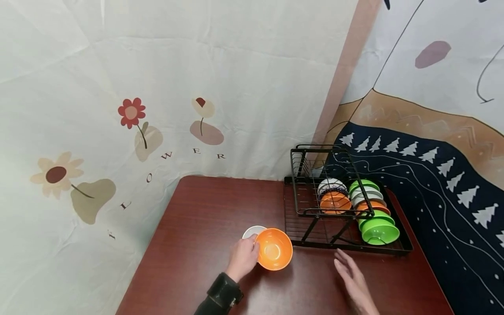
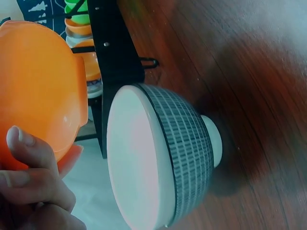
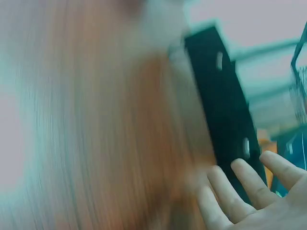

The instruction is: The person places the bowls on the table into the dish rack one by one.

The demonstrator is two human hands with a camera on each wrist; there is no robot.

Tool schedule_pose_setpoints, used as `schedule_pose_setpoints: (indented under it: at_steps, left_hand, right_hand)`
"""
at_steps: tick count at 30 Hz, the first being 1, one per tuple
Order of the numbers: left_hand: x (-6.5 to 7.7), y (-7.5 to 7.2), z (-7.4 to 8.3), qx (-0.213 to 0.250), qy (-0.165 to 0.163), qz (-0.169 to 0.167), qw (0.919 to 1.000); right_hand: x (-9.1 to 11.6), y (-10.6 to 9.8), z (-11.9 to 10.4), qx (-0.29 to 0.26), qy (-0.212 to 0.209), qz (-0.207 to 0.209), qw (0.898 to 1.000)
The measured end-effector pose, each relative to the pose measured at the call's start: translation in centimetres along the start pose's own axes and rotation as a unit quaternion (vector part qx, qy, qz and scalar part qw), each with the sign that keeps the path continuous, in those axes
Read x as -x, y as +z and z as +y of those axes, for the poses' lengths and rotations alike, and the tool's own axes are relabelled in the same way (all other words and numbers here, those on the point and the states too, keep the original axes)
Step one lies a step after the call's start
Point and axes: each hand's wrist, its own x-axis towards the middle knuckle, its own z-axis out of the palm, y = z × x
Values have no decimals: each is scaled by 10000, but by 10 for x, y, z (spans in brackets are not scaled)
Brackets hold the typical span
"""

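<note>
My left hand (image 1: 244, 257) pinches the rim of an orange bowl (image 1: 274, 249), lifted over the table with its inside toward the head camera. Behind it stands a bowl (image 2: 184, 148) with a white inside and a dark grid pattern outside; in the head view only part of its white rim (image 1: 252, 231) shows. My right hand (image 1: 354, 280) is over the table in front of the black dish rack, fingers extended, holding nothing. In the right wrist view those fingers (image 3: 254, 187) appear spread near the rack's dark edge.
The two-tier black wire dish rack (image 1: 311, 238) stands at the back right of the brown table (image 1: 220, 205). Green bowls (image 1: 379, 229), white and orange ones stand in a row at its right. Another orange bowl (image 1: 335, 203) and patterned bowls sit behind the upper basket's wires.
</note>
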Motion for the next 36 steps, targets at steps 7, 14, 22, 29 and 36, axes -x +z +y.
schedule_pose_setpoints:
  at_steps: [7, 14, 22, 29, 36]
  left_hand:
    - [2, -8, 40, -112, -354, -568, 9977]
    - [11, 28, 27, -153, -36, -529, 9985]
    - [13, 44, 12, -301, 268, -364, 9985]
    - [11, 23, 26, -280, 416, -346, 9981]
    - [4, -18, 10, -584, -39, 367, 9976]
  right_hand:
    - [9, 62, -39, -2227, -133, -1509, 9630]
    - [11, 103, -66, -2224, 598, -1176, 9660]
    - [10, 110, -71, -1971, 631, -654, 9762]
    - [8, 99, -68, -2221, 676, -413, 9718]
    - [5, 67, -54, -2577, 819, -5, 9628]
